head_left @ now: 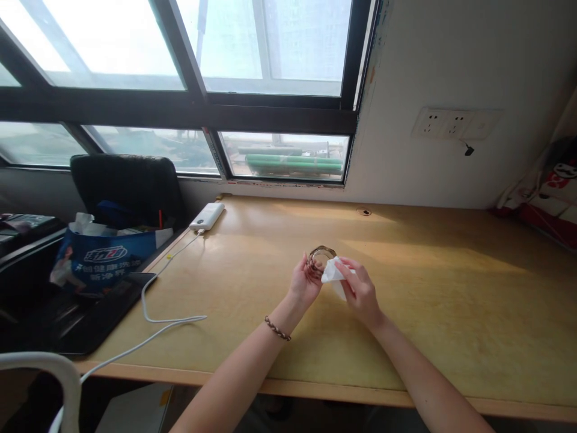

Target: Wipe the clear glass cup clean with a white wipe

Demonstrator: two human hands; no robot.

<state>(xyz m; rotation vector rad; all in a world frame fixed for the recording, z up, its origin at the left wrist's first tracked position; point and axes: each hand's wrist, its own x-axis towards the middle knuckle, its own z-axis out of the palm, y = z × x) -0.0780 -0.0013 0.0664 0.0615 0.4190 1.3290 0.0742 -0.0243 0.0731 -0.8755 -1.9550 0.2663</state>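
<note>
My left hand (306, 281) is closed around the lower left side of a small brown glass bowl (320, 250). Its rim looks wavy, and its open side tilts toward me. A crumpled white tissue (332, 272) is pinched in my right hand (360, 287), pressed against the bowl's right rim, with one end hanging below the fingers. Both hands are together above the middle of the wooden desk (252, 337). The lower part of the bowl is hidden by fingers and tissue.
A white power bank (208, 216) with a white cable (148, 300) lies at the desk's left edge. Left of it stand a blue bag (112, 258) and a black chair (128, 180). A white curved tube (63, 376) is at lower left. Wall sockets (444, 123) are behind.
</note>
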